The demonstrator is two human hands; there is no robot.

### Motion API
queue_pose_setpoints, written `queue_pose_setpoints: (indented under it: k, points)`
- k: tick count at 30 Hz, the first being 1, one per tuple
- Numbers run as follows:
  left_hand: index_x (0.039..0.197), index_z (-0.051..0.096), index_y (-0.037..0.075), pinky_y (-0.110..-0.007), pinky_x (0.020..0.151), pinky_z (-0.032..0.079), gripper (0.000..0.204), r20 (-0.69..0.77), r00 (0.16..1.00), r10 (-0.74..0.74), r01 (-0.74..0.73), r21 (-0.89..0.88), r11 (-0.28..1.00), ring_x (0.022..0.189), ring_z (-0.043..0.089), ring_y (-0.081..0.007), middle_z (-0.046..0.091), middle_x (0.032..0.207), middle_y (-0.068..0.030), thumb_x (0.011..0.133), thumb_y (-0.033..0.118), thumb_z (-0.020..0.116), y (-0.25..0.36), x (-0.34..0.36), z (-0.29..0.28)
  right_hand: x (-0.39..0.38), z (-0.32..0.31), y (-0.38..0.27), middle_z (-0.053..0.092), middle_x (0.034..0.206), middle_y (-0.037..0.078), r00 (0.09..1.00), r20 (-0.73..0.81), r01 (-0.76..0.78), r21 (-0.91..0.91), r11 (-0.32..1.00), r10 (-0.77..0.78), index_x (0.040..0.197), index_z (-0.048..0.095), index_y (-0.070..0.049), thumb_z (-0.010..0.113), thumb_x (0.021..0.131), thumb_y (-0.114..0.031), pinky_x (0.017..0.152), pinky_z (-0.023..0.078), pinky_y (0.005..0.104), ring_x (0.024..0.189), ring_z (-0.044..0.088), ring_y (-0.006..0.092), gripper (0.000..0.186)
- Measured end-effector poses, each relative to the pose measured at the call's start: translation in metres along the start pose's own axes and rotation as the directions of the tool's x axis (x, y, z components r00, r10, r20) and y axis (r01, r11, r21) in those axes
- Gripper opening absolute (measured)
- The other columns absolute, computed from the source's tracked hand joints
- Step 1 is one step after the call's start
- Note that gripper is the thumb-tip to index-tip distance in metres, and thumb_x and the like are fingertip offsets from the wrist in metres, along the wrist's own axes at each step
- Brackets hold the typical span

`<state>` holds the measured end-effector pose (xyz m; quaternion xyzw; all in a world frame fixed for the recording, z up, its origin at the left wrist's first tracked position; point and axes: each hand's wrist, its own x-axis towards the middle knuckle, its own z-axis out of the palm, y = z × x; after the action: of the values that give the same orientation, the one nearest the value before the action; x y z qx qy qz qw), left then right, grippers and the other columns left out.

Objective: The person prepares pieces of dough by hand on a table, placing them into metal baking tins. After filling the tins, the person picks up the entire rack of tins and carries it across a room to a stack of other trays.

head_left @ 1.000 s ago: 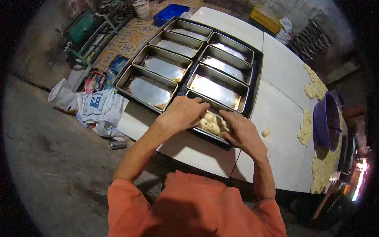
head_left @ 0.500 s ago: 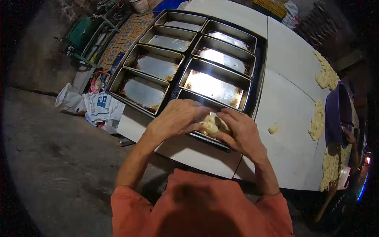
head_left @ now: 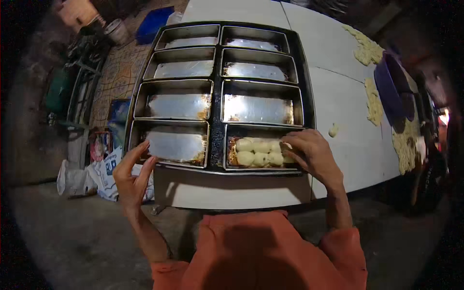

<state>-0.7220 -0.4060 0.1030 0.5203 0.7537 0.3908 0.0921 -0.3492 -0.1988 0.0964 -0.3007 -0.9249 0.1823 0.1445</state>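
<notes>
A large dark baking tray (head_left: 216, 170) holds metal loaf pans in two columns. Two rows of pale dough balls (head_left: 259, 152) sit in the nearest right pan (head_left: 231, 130). Over that pan's right end is my right hand (head_left: 316, 157), thumb apart from the fingers, its fingertips at the last dough balls; whether they touch is hard to make out. My left hand (head_left: 130, 178) is spread and holds nothing. Its fingertips are beside the left edge of the nearest left pan (head_left: 176, 145), which has no dough in it.
On the white table (head_left: 333, 101) lies a small dough piece (head_left: 333, 129). Flattened dough (head_left: 373, 101) runs along the right, beside a purple basin (head_left: 389, 87). White bags (head_left: 108, 176) lie on the floor at left. A blue crate (head_left: 153, 25) stands beyond the tray.
My hands were together over the nearest right pan around the dough. They have parted, the left moving leftward off it, so the dough rows now show. The whole view has turned.
</notes>
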Motion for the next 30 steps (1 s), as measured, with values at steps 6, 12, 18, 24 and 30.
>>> queue_pose_setpoints:
  k: [6, 12, 18, 24, 30]
  points:
    - [0.117, 0.072, -0.001, -0.031, 0.080, 0.054, 0.028, -0.102, 0.984, -0.143, 0.137, -0.062, 0.989, 0.096, 0.070, -0.0166, 0.076, 0.104, -0.0127, 0.089, 0.005, 0.074, -0.082, -0.029, -0.058, -0.001, -0.004, -0.031, 0.072, 0.104, 0.011, 0.968, -0.027, -0.248, -0.026, 0.968, 0.248, 0.104, 0.071, -0.006, 0.072, 0.086, -0.015, 0.093, 0.050, 0.0428, 0.098, 0.067, 0.0313, 0.020]
    - [0.116, 0.072, -0.002, -0.031, 0.086, 0.054, 0.025, -0.118, 0.925, -0.362, 0.320, -0.274, 0.907, 0.099, 0.069, -0.0171, 0.074, 0.108, -0.0117, 0.093, 0.006, 0.071, -0.123, -0.037, -0.082, -0.007, 0.032, -0.033, 0.073, 0.104, 0.015, 0.771, -0.452, -0.423, 0.163, 0.892, 0.448, 0.103, 0.072, -0.002, 0.070, 0.089, -0.011, 0.093, 0.052, 0.0389, 0.100, 0.069, 0.0304, 0.017]
    - [0.144, 0.052, 0.001, -0.032, 0.102, 0.044, 0.045, 0.023, 0.947, -0.321, 0.292, -0.482, 0.826, 0.123, 0.057, -0.0206, 0.058, 0.140, -0.0144, 0.099, 0.007, 0.059, -0.113, -0.027, -0.038, -0.012, 0.048, -0.032, 0.067, 0.119, 0.017, 0.643, -0.675, -0.415, 0.091, 0.905, 0.362, 0.107, 0.070, 0.002, 0.069, 0.093, -0.009, 0.084, 0.055, 0.0317, 0.101, 0.068, 0.0237, 0.018]
    - [0.156, 0.029, 0.001, -0.041, 0.121, 0.019, 0.066, 0.134, 0.957, -0.256, 0.289, -0.479, 0.829, 0.148, 0.028, -0.0291, 0.034, 0.160, -0.0165, 0.102, 0.028, 0.057, -0.077, -0.014, 0.000, -0.008, 0.050, -0.040, 0.070, 0.109, 0.016, 0.676, -0.655, -0.459, -0.016, 0.888, 0.338, 0.100, 0.070, -0.001, 0.071, 0.088, -0.010, 0.090, 0.052, 0.0419, 0.101, 0.067, 0.0338, 0.015]
    - [0.151, 0.039, 0.003, -0.045, 0.121, 0.023, 0.075, 0.046, 0.999, -0.022, 0.032, -0.217, 0.976, 0.148, 0.030, -0.0337, 0.031, 0.162, -0.0184, 0.089, 0.022, 0.075, -0.095, -0.001, -0.018, -0.004, 0.040, -0.048, 0.073, 0.096, 0.011, 0.808, -0.533, -0.447, -0.274, 0.852, 0.252, 0.099, 0.072, -0.005, 0.072, 0.087, -0.014, 0.085, 0.051, 0.0417, 0.092, 0.069, 0.0308, 0.015]
